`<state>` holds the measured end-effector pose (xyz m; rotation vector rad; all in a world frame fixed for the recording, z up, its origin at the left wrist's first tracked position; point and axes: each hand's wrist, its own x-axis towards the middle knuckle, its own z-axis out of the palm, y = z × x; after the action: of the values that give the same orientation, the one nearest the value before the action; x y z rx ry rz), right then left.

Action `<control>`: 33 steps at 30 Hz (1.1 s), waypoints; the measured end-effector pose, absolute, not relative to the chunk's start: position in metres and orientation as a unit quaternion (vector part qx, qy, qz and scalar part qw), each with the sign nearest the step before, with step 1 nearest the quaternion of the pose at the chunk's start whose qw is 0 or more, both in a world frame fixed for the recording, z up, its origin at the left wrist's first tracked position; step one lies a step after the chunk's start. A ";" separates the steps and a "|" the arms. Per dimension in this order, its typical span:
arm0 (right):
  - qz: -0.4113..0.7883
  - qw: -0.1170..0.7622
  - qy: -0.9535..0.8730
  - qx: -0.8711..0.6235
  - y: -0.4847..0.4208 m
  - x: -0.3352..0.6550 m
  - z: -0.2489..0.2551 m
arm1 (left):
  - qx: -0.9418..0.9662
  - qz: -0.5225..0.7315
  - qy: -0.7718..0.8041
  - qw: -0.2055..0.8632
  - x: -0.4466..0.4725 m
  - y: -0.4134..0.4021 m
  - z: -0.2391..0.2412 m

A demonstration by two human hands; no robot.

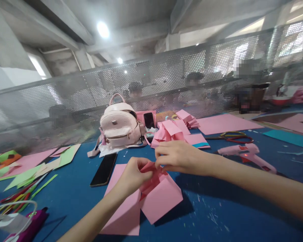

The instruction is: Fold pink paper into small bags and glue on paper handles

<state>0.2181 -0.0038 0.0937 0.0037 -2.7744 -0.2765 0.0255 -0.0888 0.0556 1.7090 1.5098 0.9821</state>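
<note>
Folded pink paper (163, 196) is held between my two hands over the blue table. My left hand (136, 174) grips its far left side, thumb and fingers closed on the darker pink folds. From the right, my right hand (175, 156) pinches the upper edge of the same piece, its fingertips partly hidden by the fold. Beneath and to the left lies a flat pink sheet (123, 215). A black phone (103, 169) rests just left of that sheet. To the right of my right hand, a pink glue gun (244, 151) lies with a small red light showing.
A pale pink backpack (120, 124) stands at the back near a perforated metal screen (161, 80). Pink paper pieces (174, 129) and scissors (236, 136) lie right of it. Green paper (65, 158), more scissors (22, 198) and a purple power strip (32, 225) are left. People sit beyond the screen.
</note>
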 end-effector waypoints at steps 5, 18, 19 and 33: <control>-0.029 0.172 -0.985 -0.012 -0.003 0.222 0.092 | 0.648 0.361 0.590 0.319 0.026 -0.091 0.059; 0.304 0.232 -0.910 -0.162 -0.010 0.223 0.081 | 0.643 0.353 0.603 0.314 0.028 -0.092 0.064; 0.315 0.238 -0.904 -0.167 -0.010 0.223 0.081 | 0.642 0.353 0.604 0.314 0.028 -0.091 0.064; 0.382 0.239 -0.875 -0.176 -0.005 0.219 0.073 | 0.625 0.353 0.620 0.317 0.027 -0.091 0.062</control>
<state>0.2187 -0.0052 0.0731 -0.4821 -2.3966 1.0460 0.0275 -0.0908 0.0623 1.6454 1.6311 0.9292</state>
